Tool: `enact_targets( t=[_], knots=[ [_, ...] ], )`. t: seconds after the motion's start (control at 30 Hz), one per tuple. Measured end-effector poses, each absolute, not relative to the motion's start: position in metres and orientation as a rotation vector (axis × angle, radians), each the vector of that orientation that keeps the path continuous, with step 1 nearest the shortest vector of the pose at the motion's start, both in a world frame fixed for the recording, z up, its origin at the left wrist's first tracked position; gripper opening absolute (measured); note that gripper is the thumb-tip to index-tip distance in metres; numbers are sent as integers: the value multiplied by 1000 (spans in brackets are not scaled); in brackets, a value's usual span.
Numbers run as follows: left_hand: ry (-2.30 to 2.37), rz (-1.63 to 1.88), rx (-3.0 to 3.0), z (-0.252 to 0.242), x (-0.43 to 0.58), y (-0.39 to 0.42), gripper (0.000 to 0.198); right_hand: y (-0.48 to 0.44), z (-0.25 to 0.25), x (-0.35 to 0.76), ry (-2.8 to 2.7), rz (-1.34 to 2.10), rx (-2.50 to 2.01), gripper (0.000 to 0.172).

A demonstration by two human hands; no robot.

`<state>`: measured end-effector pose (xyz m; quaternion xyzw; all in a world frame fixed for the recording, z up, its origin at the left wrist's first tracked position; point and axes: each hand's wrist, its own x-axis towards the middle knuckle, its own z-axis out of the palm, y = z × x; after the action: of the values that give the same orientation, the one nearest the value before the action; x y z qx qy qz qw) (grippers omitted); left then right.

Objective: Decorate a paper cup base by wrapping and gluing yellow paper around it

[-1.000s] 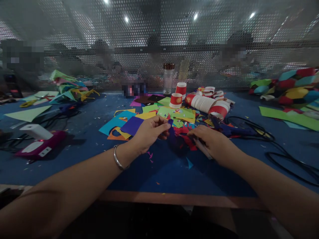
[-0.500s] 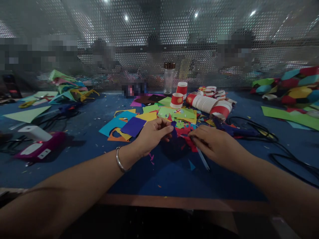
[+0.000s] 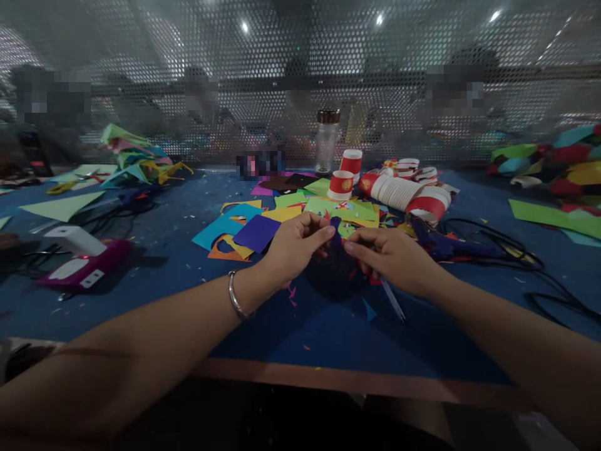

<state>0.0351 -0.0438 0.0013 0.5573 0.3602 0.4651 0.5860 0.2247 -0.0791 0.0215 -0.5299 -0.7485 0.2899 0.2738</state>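
My left hand [image 3: 295,245] pinches the top of a dark blue paper piece [image 3: 336,228] between thumb and fingers, a silver bangle on its wrist. My right hand [image 3: 392,258] is closed around a thin light pen [image 3: 393,300] whose end sticks out toward me, and its fingertips touch the same blue paper from the right. Both hands meet above a heap of red and blue paper scraps [image 3: 357,275] on the blue table cover [image 3: 300,326].
Coloured paper squares [image 3: 256,230] lie behind my left hand. Red-and-white paper cups [image 3: 342,184], a lying stack of cups [image 3: 404,195] and a glass jar [image 3: 326,141] stand farther back. Black cables [image 3: 516,250] run right; a purple-and-white device [image 3: 79,266] sits left. A perforated screen closes the back.
My right hand has lifted off the table and come left to meet my left hand at the blue paper. The view shifted slightly.
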Motion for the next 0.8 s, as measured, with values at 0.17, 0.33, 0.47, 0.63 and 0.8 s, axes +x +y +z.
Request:
enact_targets(
  t=[0.17,0.33,0.47,0.63,0.8],
  knots=[
    [865,1087,1306,2,39,-46,15,-83,18,222,-1978,778,-1375,25],
    [836,1029,1265,0,43,-48,16,-81,13,224,-1963,668,-1357,27],
    [804,948,1289,-1,43,-51,19,-82,11,225,-1969,550,-1333,28],
    [801,929,1289,-1,42,-53,18,-84,11,224,-1974,531,-1314,25],
    [797,993,1214,-1,43,-51,18,-85,11,223,-1973,556,-1326,23]
  ],
)
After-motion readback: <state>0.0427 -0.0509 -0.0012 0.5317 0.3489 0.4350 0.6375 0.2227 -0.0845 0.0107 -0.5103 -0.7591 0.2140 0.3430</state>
